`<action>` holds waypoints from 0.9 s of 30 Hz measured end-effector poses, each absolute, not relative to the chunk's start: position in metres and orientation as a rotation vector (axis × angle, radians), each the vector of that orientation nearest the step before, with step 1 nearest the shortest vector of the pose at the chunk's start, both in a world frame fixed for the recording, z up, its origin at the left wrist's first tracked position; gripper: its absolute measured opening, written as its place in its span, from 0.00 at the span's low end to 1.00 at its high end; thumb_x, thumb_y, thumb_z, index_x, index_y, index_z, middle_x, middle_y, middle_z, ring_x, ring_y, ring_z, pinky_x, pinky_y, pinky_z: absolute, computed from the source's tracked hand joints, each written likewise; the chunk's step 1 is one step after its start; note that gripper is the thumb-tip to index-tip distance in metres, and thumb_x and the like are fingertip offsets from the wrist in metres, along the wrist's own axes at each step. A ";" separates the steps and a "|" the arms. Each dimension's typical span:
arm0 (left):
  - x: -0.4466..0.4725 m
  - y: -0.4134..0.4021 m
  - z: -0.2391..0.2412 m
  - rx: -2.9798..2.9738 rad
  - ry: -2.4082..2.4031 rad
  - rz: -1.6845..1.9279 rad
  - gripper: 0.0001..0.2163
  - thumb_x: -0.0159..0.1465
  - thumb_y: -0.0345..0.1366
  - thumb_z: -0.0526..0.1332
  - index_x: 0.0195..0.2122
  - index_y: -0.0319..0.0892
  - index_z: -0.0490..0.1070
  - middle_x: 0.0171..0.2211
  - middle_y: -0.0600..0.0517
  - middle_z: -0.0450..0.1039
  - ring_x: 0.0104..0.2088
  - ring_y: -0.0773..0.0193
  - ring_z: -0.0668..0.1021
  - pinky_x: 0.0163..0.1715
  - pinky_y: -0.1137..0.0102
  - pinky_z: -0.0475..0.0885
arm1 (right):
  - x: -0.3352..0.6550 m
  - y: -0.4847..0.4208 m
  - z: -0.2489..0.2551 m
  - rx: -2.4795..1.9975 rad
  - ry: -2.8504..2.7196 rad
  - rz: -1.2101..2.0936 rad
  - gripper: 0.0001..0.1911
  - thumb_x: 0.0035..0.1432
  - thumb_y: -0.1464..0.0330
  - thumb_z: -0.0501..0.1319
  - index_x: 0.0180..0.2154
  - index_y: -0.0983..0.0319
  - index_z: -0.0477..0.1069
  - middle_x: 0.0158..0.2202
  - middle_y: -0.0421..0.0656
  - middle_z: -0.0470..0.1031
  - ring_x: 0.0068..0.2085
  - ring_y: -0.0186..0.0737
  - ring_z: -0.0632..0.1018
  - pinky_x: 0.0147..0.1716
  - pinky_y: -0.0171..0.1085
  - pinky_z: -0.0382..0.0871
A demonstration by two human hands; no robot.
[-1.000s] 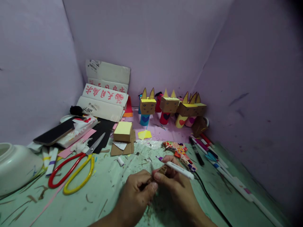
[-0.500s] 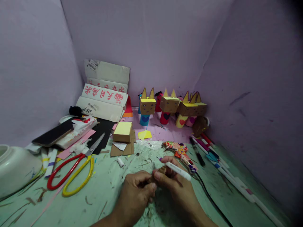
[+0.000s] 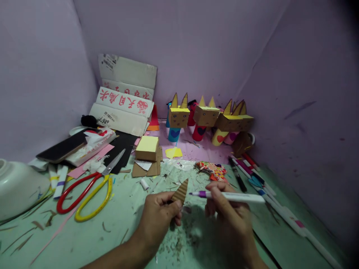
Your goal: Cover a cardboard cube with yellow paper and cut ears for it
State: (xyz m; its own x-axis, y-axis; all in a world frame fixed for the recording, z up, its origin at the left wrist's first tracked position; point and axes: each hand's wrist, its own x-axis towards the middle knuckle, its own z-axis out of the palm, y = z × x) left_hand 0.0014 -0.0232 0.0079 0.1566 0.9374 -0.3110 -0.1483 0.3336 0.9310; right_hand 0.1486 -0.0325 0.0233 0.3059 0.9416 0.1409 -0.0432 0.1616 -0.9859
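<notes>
Pinched in my left hand (image 3: 161,216) is a pointed piece of corrugated cardboard (image 3: 181,191), its tip upward and its lower end hidden by my fingers. My right hand (image 3: 230,215) grips a white marker (image 3: 244,197) with a bare purple tip. That tip points left, just short of the cardboard piece, with a small gap between them. Behind my right hand lies a flower-patterned glue gun (image 3: 214,171), partly covered by the hand. A small white cylinder (image 3: 144,184) rests on the table beyond my left hand.
Scissors (image 3: 97,190) with red and yellow handles lie at left, near a white bowl (image 3: 22,190). A cardboard box (image 3: 146,148) with a yellow top sits mid-table. Cardboard-headed figures (image 3: 179,117) stand at the back. Several markers (image 3: 283,213) line the right wall.
My hands have parted. The right one has swung the marker round so its purple tip faces left; the left one holds the cardboard piece, now showing upright. The view has shifted slightly.
</notes>
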 end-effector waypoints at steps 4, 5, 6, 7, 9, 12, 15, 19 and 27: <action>0.002 -0.023 0.013 0.909 1.156 0.949 0.06 0.44 0.36 0.60 0.19 0.37 0.70 0.13 0.56 0.64 0.15 0.70 0.66 0.17 0.73 0.59 | 0.139 -0.042 0.025 -1.275 -1.219 0.805 0.11 0.50 0.61 0.63 0.25 0.60 0.68 0.17 0.36 0.67 0.20 0.33 0.67 0.20 0.31 0.59; 0.002 -0.023 0.015 0.914 1.158 0.948 0.06 0.43 0.36 0.60 0.18 0.38 0.69 0.13 0.56 0.63 0.15 0.70 0.65 0.17 0.73 0.59 | 0.139 -0.043 0.026 -1.271 -1.257 0.789 0.10 0.50 0.61 0.62 0.25 0.60 0.69 0.18 0.36 0.68 0.21 0.33 0.68 0.20 0.31 0.59; 0.002 -0.023 0.016 0.919 1.160 0.947 0.06 0.43 0.36 0.60 0.16 0.38 0.68 0.13 0.56 0.63 0.15 0.70 0.65 0.17 0.73 0.59 | 0.139 -0.044 0.026 -1.263 -1.288 0.780 0.09 0.50 0.61 0.62 0.26 0.60 0.69 0.19 0.36 0.68 0.21 0.33 0.69 0.20 0.31 0.60; 0.002 -0.024 0.017 0.925 1.163 0.947 0.06 0.43 0.36 0.60 0.15 0.39 0.67 0.13 0.56 0.63 0.15 0.70 0.65 0.18 0.73 0.59 | 0.139 -0.044 0.027 -1.259 -1.314 0.771 0.09 0.51 0.62 0.62 0.26 0.60 0.70 0.19 0.36 0.69 0.21 0.33 0.69 0.21 0.31 0.60; 0.003 -0.024 0.020 0.933 1.174 0.949 0.07 0.43 0.37 0.61 0.15 0.38 0.68 0.13 0.56 0.62 0.15 0.70 0.64 0.17 0.73 0.57 | 0.140 -0.045 0.026 -1.259 -1.359 0.741 0.08 0.51 0.62 0.62 0.26 0.60 0.71 0.19 0.36 0.70 0.21 0.33 0.69 0.20 0.31 0.60; 0.003 -0.025 0.021 0.951 1.184 0.958 0.08 0.44 0.38 0.61 0.16 0.38 0.69 0.13 0.57 0.60 0.16 0.71 0.62 0.18 0.74 0.55 | 0.140 -0.045 0.023 -1.255 -1.419 0.697 0.07 0.51 0.64 0.62 0.25 0.60 0.72 0.19 0.37 0.72 0.20 0.33 0.69 0.20 0.31 0.61; 0.003 -0.026 0.022 0.972 1.174 0.954 0.08 0.44 0.37 0.61 0.17 0.37 0.70 0.13 0.57 0.60 0.17 0.71 0.61 0.18 0.74 0.53 | 0.139 -0.045 0.021 -1.228 -1.463 0.686 0.06 0.51 0.64 0.62 0.26 0.60 0.73 0.20 0.38 0.74 0.20 0.33 0.70 0.21 0.31 0.62; 0.003 -0.025 0.022 0.990 1.169 0.951 0.08 0.45 0.37 0.60 0.19 0.37 0.71 0.14 0.57 0.59 0.18 0.71 0.61 0.18 0.74 0.54 | 0.138 -0.044 0.019 -1.213 -1.487 0.684 0.07 0.52 0.65 0.61 0.26 0.60 0.73 0.20 0.38 0.74 0.20 0.33 0.71 0.20 0.30 0.63; 0.002 -0.026 0.020 0.998 1.159 0.936 0.08 0.45 0.38 0.60 0.17 0.38 0.68 0.14 0.56 0.61 0.16 0.69 0.64 0.19 0.72 0.59 | 0.143 -0.039 0.019 -1.241 -1.467 0.654 0.05 0.51 0.65 0.62 0.27 0.60 0.73 0.20 0.38 0.74 0.21 0.33 0.73 0.21 0.30 0.65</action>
